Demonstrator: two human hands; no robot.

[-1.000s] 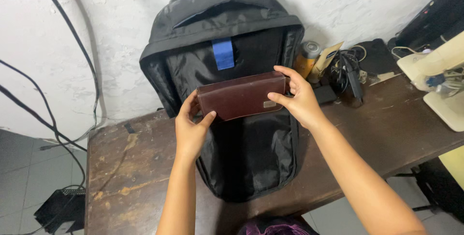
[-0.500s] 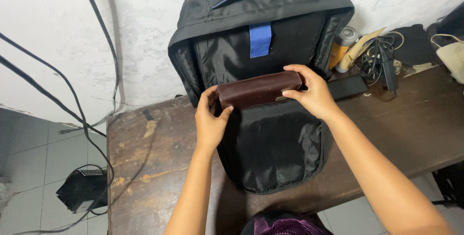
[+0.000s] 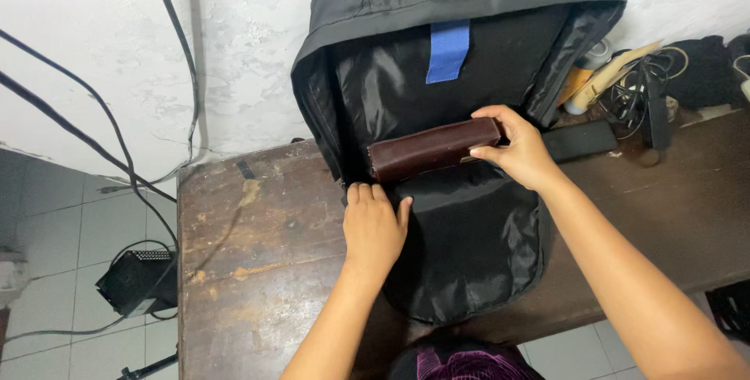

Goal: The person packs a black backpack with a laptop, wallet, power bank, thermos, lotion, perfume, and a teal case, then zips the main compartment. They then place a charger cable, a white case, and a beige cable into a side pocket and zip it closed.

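A black backpack (image 3: 461, 239) lies unzipped on a worn wooden table (image 3: 250, 247), its back half propped against the white wall, with a blue strap (image 3: 448, 52) inside. A long dark brown leather wallet (image 3: 430, 149) sits at the fold between the two halves. My right hand (image 3: 519, 149) grips the wallet's right end. My left hand (image 3: 375, 228) lies flat on the front flap's left edge, just below the wallet, holding nothing.
Behind the bag on the right stand a yellow spray can (image 3: 582, 75), a flat black device (image 3: 578, 142) and a tangle of black cables with a charger (image 3: 648, 91). Black cables (image 3: 94, 165) hang down the wall at left. A black box (image 3: 141, 282) sits on the tiled floor.
My left hand has let go of the wallet and dropped onto the bag's flap. My right hand has carried the wallet further into the open bag. The view has shifted left.
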